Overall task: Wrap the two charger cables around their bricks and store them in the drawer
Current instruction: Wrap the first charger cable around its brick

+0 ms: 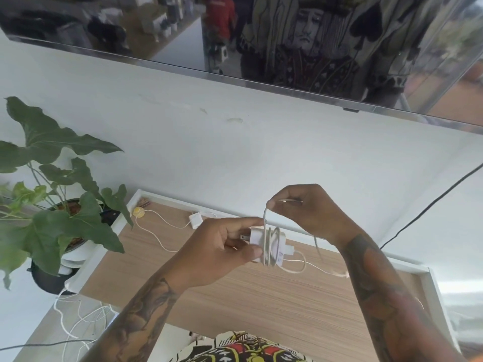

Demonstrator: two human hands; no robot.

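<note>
a: which step is in hand?

b: wrapping the first charger, part done. the left hand [222,246] grips the white brick [264,242] by its plug end, thumb and fingers closed on it, prongs pointing into the palm. the right hand [305,210] pinches the cable [265,218] just above the brick and holds it taut. several turns already lie round the brick's body.

a: where does it sit?

b: held in the air above the open drawer [235,291], roughly mid-span, not resting on anything.

a: condition of the piece?

b: small white block, flat pins, turns lying close but slightly crossed. slack loops out from the far end of the brick and trails to a tail [342,275] lying on the drawer's wood-grain floor. the line looks thin and limp, likely to spring loose if released.

a: second unit?

b: second brick [195,221] lies at the back of the drawer, its cable [162,231] unwound, running to a yellow round object [138,212]. untouched, by my reading.

a: next move?

b: in my judgement, carry the pinched length round the brick again, keep tension, feed the trailing slack through, then tuck the end so it holds before setting it down.

a: risk?

b: losing tension; the turns could slip off the brick's smooth sides.
</note>
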